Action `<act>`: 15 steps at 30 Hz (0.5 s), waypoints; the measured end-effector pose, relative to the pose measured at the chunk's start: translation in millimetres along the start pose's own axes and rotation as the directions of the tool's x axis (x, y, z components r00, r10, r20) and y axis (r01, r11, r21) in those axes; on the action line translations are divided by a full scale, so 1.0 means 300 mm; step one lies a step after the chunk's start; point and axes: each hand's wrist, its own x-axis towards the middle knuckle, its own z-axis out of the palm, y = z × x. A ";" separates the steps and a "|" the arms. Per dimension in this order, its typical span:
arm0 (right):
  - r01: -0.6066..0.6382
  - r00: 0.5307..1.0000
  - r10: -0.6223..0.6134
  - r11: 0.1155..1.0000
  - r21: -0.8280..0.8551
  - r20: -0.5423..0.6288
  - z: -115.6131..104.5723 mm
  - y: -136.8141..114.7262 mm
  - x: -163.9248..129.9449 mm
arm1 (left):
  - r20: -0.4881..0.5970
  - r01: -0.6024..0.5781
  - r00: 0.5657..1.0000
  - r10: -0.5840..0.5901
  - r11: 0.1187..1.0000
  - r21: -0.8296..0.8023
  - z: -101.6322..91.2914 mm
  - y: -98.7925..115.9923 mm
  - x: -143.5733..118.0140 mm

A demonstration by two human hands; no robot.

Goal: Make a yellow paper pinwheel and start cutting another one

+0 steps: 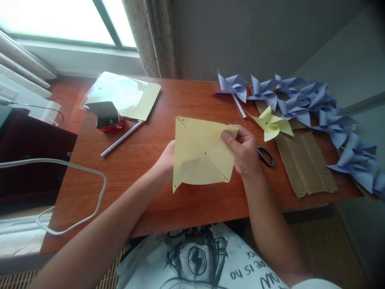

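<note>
Yellow paper square (pixel 202 154), between left hand (pixel 166 162), right hand (pixel 245 152)

Head view, steeply down over the desk (pixel 192 208)

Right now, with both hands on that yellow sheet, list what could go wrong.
1. The right hand pinches a cut corner of the yellow paper square; a hard pull may tear the slit toward the centre.
2. The scissors lie right beside that hand, so a blind reach could meet the blades.
3. The open red box could tip and spill its contents.
</note>
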 end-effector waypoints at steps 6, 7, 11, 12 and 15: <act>0.001 1.000 -0.001 1.000 0.005 -0.010 0.002 -0.003 0.002 | 0.128 -0.056 0.990 0.059 0.998 -0.025 -0.018 -0.018 0.011; 0.000 1.000 0.000 1.000 0.006 -0.010 0.003 -0.004 0.002 | 0.132 -0.059 0.989 0.061 0.998 -0.022 -0.020 -0.020 0.012; 0.004 1.000 -0.004 1.000 -0.012 -0.023 0.003 -0.003 0.004 | 0.131 -0.040 0.991 0.038 0.999 0.012 -0.028 -0.024 0.011; 0.005 1.000 -0.006 1.000 -0.018 -0.027 0.002 -0.003 0.005 | 0.123 -0.030 0.992 0.027 0.999 0.018 -0.029 -0.023 0.009; 0.014 0.999 -0.015 0.999 -0.040 -0.042 -0.004 -0.002 0.008 | 0.116 -0.006 0.993 0.004 1.000 0.017 -0.029 -0.014 0.004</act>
